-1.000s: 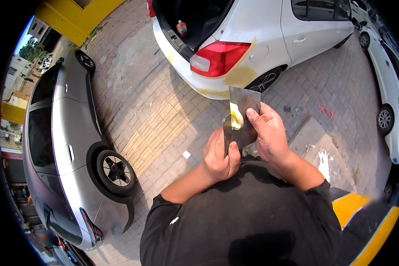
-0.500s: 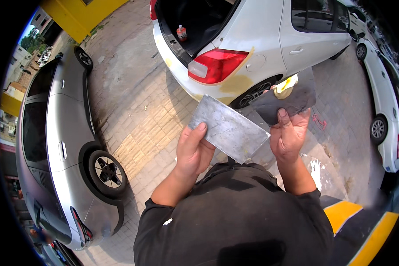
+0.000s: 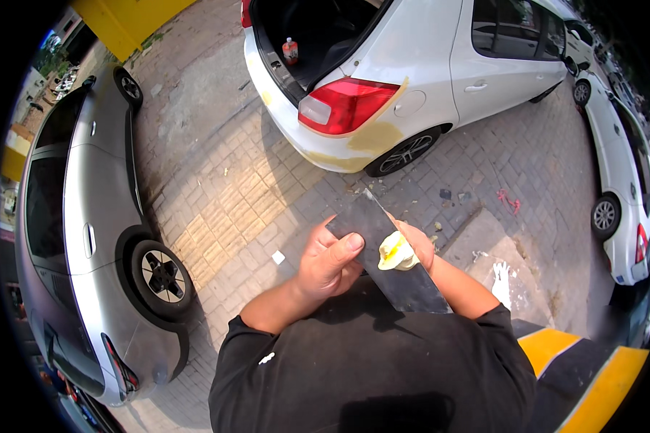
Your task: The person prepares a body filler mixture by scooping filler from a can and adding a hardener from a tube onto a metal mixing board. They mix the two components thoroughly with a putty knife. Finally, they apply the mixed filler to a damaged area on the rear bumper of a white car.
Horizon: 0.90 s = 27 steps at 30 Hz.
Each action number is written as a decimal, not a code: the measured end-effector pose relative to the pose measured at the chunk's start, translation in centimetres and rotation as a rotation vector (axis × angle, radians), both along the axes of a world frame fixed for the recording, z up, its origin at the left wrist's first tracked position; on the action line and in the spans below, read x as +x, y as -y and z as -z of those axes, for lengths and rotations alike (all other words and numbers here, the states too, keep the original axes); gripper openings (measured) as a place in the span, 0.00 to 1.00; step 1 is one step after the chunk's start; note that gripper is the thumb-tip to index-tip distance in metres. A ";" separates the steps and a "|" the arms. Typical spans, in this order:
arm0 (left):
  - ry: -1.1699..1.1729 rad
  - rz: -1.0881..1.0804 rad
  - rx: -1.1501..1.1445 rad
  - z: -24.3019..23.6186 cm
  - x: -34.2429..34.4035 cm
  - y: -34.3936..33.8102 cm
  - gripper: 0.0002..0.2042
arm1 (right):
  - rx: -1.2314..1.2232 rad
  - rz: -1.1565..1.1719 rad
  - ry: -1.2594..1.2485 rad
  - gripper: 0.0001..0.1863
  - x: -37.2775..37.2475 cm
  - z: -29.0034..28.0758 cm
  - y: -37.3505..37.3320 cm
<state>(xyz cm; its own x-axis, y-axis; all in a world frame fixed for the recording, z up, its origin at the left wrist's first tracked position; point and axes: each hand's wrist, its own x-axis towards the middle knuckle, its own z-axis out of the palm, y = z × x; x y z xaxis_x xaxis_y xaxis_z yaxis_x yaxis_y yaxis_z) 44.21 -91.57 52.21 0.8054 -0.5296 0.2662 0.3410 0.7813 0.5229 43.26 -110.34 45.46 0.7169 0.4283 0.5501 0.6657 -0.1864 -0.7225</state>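
Observation:
My left hand grips a flat rectangular metal plate, its thumb on the upper face. The plate now looks dark grey and is tilted in front of my chest. A soft lump of cream-coloured putty with a bright yellow streak sits at the plate's right edge. My right hand is closed just beyond that edge, close against the putty. Its fingertips are hidden behind the plate and the lump. The dark sheet it held earlier cannot be made out separately.
A white car with an open boot stands ahead; tan filler patches surround its red tail light. A grey car is at left, another white car at right. Yellow-and-black striping lies at lower right.
My right hand has come left and down to meet the left hand. The left hand's plate has turned steeper and looks darker. The putty lump has moved left and down with the right hand.

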 end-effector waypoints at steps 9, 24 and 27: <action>0.002 -0.381 0.136 1.8 1.0 -1.2 0.19 | 0.076 0.584 0.405 0.12 0.9 -7.3 3.0; 0.244 -0.727 0.492 2.7 0.4 -0.7 0.13 | -0.375 0.289 0.550 0.21 1.2 -8.6 -1.0; 0.243 -0.751 0.523 2.9 0.3 -0.8 0.14 | -0.358 0.302 0.559 0.21 1.2 -9.1 -1.1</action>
<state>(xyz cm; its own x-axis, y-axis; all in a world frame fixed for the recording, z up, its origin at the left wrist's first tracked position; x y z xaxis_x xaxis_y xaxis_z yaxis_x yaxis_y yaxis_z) 44.47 -90.73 49.30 0.9378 0.0047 0.3470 -0.3201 0.3985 0.8595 44.43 -109.22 54.52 0.4848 0.4785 0.7321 0.7998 -0.5814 -0.1496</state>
